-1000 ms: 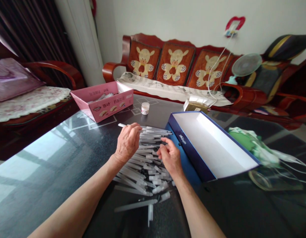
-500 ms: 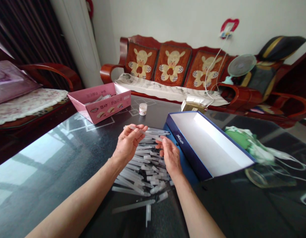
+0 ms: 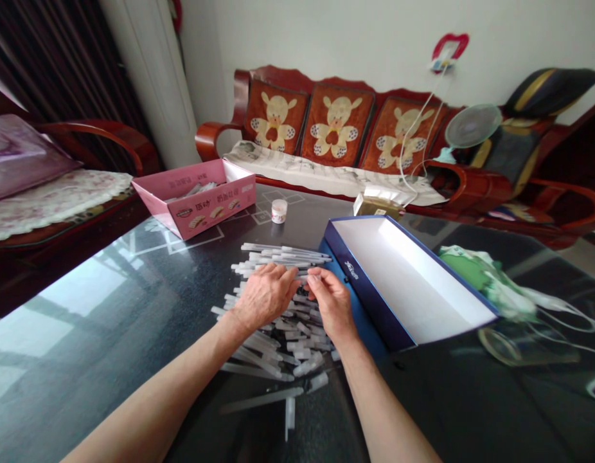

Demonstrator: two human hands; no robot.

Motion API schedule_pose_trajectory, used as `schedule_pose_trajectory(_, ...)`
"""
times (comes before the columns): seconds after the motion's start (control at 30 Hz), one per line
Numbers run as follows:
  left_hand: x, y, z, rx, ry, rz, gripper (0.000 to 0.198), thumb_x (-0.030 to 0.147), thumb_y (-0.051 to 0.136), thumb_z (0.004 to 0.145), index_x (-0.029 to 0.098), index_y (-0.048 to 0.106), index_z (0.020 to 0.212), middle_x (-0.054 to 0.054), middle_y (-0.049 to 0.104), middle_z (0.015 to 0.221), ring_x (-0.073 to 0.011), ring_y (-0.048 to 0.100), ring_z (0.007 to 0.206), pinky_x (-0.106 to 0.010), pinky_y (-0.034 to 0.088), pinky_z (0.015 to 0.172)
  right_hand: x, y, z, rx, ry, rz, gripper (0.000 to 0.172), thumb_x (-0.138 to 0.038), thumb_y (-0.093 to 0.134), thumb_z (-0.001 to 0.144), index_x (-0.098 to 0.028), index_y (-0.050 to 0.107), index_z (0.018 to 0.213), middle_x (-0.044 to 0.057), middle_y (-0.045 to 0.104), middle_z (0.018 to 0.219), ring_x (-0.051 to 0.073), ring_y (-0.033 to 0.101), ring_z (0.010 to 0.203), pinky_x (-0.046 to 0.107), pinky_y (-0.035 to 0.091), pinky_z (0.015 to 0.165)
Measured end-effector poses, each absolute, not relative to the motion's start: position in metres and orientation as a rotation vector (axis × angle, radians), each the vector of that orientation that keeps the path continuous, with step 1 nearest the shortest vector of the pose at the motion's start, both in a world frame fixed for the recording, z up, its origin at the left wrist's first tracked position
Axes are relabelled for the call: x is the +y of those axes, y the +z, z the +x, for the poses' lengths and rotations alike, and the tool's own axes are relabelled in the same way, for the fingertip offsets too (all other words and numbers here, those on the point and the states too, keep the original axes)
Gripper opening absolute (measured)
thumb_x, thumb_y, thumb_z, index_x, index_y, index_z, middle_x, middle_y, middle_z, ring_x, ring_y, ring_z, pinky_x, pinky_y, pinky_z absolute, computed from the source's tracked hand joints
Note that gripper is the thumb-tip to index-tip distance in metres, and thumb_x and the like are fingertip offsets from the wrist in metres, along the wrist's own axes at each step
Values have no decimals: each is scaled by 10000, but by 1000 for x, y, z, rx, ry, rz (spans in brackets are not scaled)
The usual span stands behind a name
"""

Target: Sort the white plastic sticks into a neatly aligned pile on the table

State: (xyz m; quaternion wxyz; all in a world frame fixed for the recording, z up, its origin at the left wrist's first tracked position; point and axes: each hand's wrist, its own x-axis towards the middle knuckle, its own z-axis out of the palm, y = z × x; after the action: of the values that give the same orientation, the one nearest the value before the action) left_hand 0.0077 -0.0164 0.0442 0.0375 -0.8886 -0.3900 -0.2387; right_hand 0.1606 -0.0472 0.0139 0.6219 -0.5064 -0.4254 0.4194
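Many slim, translucent white pens [image 3: 259,255] and short loose pen caps [image 3: 302,354] are heaped on the dark tabletop between my arms. Palm down over the heap, my left hand [image 3: 266,296] has its fingers bent together toward the right; whatever lies under them is hidden. My right hand [image 3: 330,299] pinches a small whitish pen cap [image 3: 303,279] between thumb and fingers. The fingertips of both hands almost meet at that cap. At the far side of the heap, several capped pens lie in a row.
An open blue box [image 3: 408,276] with a white inside stands tilted at right. A pink carton [image 3: 205,209] holding white pieces sits at the far left of the glossy black table [image 3: 85,341]. Between them is a small white jar [image 3: 279,211]. A green-and-white bundle [image 3: 475,273] with cables lies far right.
My left hand has turned palm down and come right and nearer, from holding a pen above the far row to beside my right hand. My right hand has shifted slightly, still pinching the cap.
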Motion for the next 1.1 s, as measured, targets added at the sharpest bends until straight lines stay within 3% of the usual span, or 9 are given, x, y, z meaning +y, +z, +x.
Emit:
schedule_pose_trajectory(0.17,-19,46,9,-1335,-619,-2799,313,369,348,966,207,614,940,-23,640,775,-162,620,682,-243,379,532,-46,16,156,-786,1146,-1012,335,-393,722,704,-241,648,993,-21,680,830,140,623,708,240,458,591)
schedule_pose_trajectory(0.4,-29,35,21,-1421,-686,-2568,304,356,367,963,187,613,908,-35,619,753,-159,614,647,-241,381,525,-47,23,148,-617,1201,-960,248,-379,756,675,-210,685,843,-5,704,857,140,626,736,232,469,590)
schedule_pose_trajectory(0.63,-31,30,22,-1377,-845,-2744,288,298,385,955,191,594,1121,-41,651,767,-147,621,633,-218,385,512,-48,23,149,-579,1241,-833,183,-352,729,710,-213,686,820,7,731,849,157,658,778,295,520,717)
schedule_pose_trajectory(0.77,-28,39,20,-1451,-1132,-3041,306,342,412,937,170,660,884,-34,656,700,-122,610,608,-202,413,555,-49,22,151,-634,1208,-860,178,-369,700,731,-221,670,823,2,731,841,167,666,770,315,528,718)
schedule_pose_trajectory(0.9,-23,51,16,-1851,-1301,-3512,421,480,475,870,160,587,620,17,560,527,-72,507,417,-180,364,424,-52,23,153,-676,1219,-853,184,-380,688,738,-226,657,834,5,727,819,180,671,790,328,536,724)
schedule_pose_trajectory(1.1,-19,55,10,-2217,-1457,-3894,411,542,572,771,149,585,653,29,528,519,-54,423,359,-181,302,350,-54,27,154,-711,1296,-786,191,-385,697,742,-232,668,853,10,726,814,173,674,756,299,540,655)
